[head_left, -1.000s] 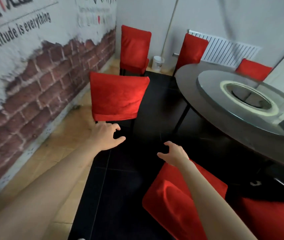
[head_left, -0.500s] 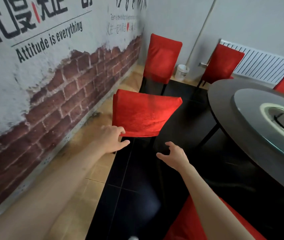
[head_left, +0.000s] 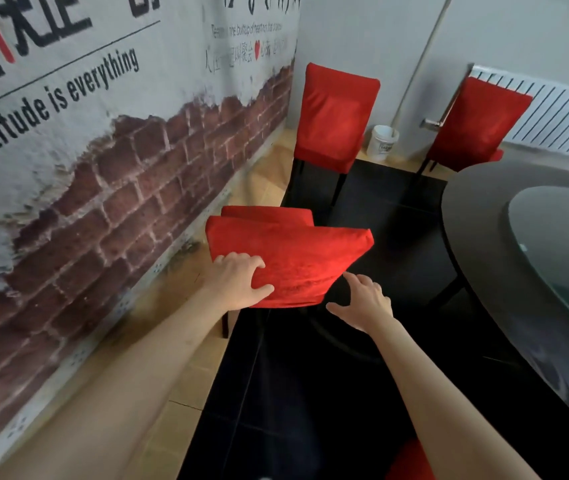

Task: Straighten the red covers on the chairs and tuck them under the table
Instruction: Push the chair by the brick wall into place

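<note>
A chair with a red cover [head_left: 296,258] stands in front of me, its back towards me and away from the round dark table [head_left: 490,237]. My left hand [head_left: 238,282] rests on the cover's lower left corner, fingers over the cloth and thumb under its hem. My right hand [head_left: 362,303] hovers open just below the cover's right edge, not clearly touching it. Two more red-covered chairs stand further back, one [head_left: 335,116] near the room's corner and another [head_left: 480,123] by the radiator.
A painted brick wall [head_left: 103,188] runs along the left. A white bucket [head_left: 383,142] sits in the far corner beside a pipe. A white radiator [head_left: 560,116] lines the back wall. A glass turntable [head_left: 560,258] lies on the table. Another red cover [head_left: 409,460] shows at the bottom edge.
I have stepped closer to the near chair. My left hand has come onto the cover's lower left corner, and my right hand has risen to its right edge.
</note>
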